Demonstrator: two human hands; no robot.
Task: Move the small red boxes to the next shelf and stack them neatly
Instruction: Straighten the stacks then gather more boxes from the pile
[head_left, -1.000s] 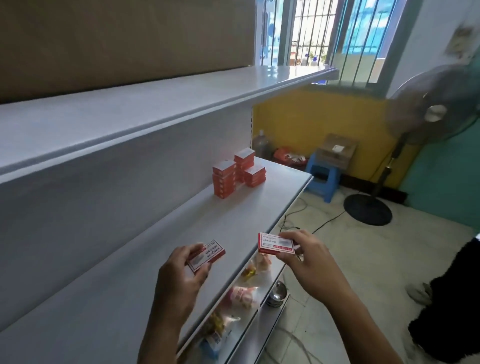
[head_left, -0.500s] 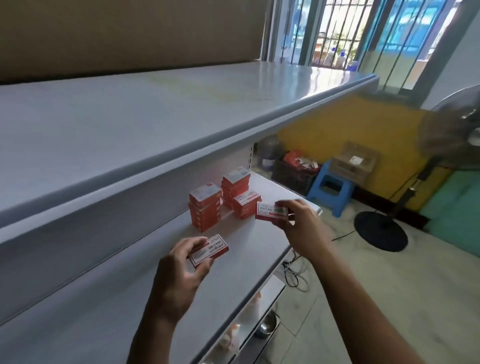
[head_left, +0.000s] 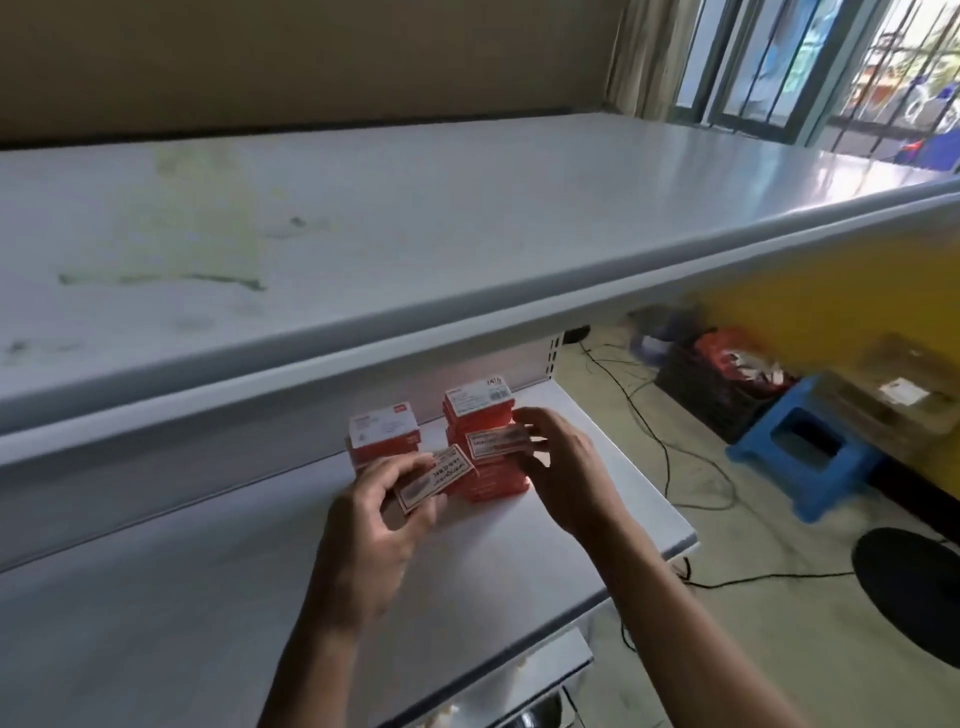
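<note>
Near the middle of the frame, the right hand (head_left: 558, 467) pinches a small red box (head_left: 493, 443) by its right end, white label up, holding it level over the front stack of red boxes (head_left: 491, 480); whether the box already touches that stack cannot be told, as the hand and box cover the stack's top. The left hand (head_left: 384, 512) grips a second red box (head_left: 435, 479) between thumb and curled fingers, tilted, just left of the front stack and in front of the left stack (head_left: 383, 434), hiding that stack's lower part. A taller stack (head_left: 478, 402) stands behind, close to the shelf's back panel — its lower boxes are hidden by the right hand's box.

All three stacks sit on the middle shelf (head_left: 208, 597), toward its right end. Bare white surface stretches to the lower left of the frame, and a narrower strip lies between the stacks and the shelf's right edge. The upper shelf (head_left: 415, 234) juts over the stacks, leaving limited headroom; its surface shows faint greenish stains.

At the bottom edge, a lower shelf is cut off and its contents are too blurred to name. On the right, a blue stool (head_left: 800, 447), a dark crate (head_left: 711, 384) with red contents, a blurred cardboard box (head_left: 893, 389), loose cables (head_left: 675, 457) and a round black base (head_left: 914, 587) — partly cut off — sit on the floor.
</note>
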